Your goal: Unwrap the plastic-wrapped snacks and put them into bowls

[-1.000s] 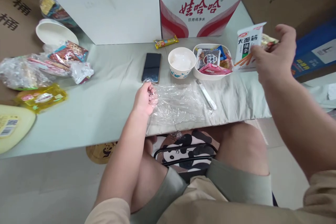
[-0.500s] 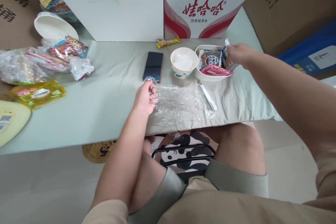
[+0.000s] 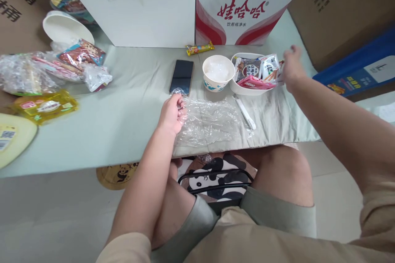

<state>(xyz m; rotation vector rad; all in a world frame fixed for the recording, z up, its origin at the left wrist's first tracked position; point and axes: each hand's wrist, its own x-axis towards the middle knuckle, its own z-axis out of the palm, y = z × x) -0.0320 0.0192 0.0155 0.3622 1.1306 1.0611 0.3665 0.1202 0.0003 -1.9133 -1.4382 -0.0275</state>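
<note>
My left hand [image 3: 171, 113] is closed on the left edge of a crumpled sheet of clear plastic film [image 3: 212, 121] spread on the grey-green table cloth. My right hand [image 3: 291, 70] hovers with fingers apart at the right end of a white oval tray [image 3: 243, 89]. A white snack packet [image 3: 269, 65] lies in that tray beside a dark packet [image 3: 248, 68] and a pink one [image 3: 254, 83]. A paper bowl [image 3: 218, 72] stands just left of the tray.
A dark phone [image 3: 181, 76] lies beyond the film, and a white plastic utensil [image 3: 245, 113] beside it. A small snack bar [image 3: 200, 48] sits by a red-printed carton [image 3: 247, 12]. Bagged snacks [image 3: 77, 55] and a yellow pack [image 3: 43, 107] lie left. A panda-print stool [image 3: 216, 172] is under the table.
My right hand brought the white snack packet from the far right down into the tray and let go of it. My left hand stayed on the film.
</note>
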